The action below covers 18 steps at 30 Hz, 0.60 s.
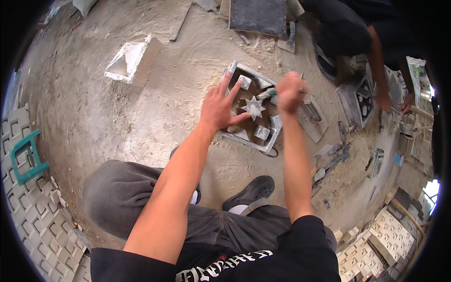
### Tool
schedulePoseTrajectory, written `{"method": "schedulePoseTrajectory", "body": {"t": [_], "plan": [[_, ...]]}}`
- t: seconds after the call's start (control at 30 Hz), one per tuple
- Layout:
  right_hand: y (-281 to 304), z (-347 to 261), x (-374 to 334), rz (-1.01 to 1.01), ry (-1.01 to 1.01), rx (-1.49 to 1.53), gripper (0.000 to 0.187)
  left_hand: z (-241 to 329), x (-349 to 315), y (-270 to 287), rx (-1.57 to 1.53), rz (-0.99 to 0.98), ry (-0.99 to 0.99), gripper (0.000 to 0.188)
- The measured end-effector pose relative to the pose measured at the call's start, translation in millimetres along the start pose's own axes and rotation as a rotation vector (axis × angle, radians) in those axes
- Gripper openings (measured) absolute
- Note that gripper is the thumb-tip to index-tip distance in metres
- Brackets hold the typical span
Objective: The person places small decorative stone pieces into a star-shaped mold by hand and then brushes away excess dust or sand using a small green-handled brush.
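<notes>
A square metal mould (251, 144) lies tilted on the dusty floor in front of me. Inside it are raised blocks near the corners and a pale eight-pointed star (253, 108) in the middle. My left hand (217, 109) rests on the mould's left side, fingers spread and the thumb reaching toward the star. Over the upper right corner, my right hand (291, 93) is closed in a fist, blurred by motion. From it a brush (267, 94) with a green part and a pale tip points into the mould; the fist hides its handle.
At the upper left stands a white hollow block (134, 58). A flat metal plate (312, 121) and scattered tools (329, 162) lie to the right. Another person's hand (384, 101) works at a second mould (353, 105). Patterned blocks (40, 221) and a green plastic frame (29, 157) are at far left.
</notes>
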State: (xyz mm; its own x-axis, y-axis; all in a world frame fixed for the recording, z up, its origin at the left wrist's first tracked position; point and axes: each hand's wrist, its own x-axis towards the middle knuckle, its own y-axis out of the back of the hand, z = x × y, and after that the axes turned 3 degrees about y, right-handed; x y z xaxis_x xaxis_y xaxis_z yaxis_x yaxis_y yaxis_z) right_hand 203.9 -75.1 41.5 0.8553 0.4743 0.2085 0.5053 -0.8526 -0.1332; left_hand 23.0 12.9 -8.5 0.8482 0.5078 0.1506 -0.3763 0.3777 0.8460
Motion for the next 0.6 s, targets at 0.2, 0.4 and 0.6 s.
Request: {"method": "schedulePoseTrajectory", "body": {"t": [0.2, 0.4, 0.6], "plan": [[-17, -55, 12, -0.044, 0.029, 0.181, 0.046, -9, -4, 8, 0.026, 0.005, 0.012, 0.093], [-6, -14, 3, -0.181, -0.077, 0.095, 0.048, -2, 3, 2, 0.006, 0.004, 0.017, 0.093], [-8, -56, 9, -0.051, 0.048, 0.133, 0.045, -5, 0, 6, 0.017, 0.000, 0.012, 0.094]]}}
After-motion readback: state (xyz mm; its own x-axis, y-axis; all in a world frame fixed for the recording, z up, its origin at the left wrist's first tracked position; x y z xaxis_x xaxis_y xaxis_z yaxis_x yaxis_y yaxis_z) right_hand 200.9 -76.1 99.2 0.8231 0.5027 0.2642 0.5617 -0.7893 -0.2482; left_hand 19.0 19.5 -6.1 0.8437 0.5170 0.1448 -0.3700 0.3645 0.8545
